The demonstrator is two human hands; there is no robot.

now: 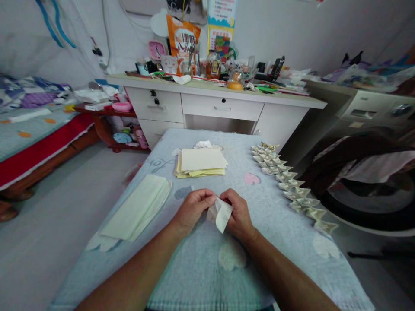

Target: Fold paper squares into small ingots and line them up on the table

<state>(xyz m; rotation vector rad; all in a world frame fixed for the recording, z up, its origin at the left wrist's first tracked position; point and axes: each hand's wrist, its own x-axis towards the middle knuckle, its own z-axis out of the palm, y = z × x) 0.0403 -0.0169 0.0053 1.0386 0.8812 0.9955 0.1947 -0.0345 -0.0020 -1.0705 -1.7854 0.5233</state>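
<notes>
Low over the middle of the cloth-covered table, my left hand (195, 208) and my right hand (239, 212) both pinch a small folded piece of paper (223, 217). Its pale flap hangs down between them, with faint print on it. Fingertips of both hands meet at its upper edge, and part of the paper is hidden behind them. Beyond the hands lies a stack of cream and yellow paper sheets (202, 160). To the left rests a pile of pale green paper (138, 209). Along the right side runs a row of several folded paper boat shapes (293, 188).
The table wears a light blue patterned cloth (191, 276). A crumpled white tissue (202, 144) sits behind the paper stack. Past the table stands a white desk (223, 108) crowded with jars and packets. A washing machine (366, 112) is at right, a bed (39, 125) at left.
</notes>
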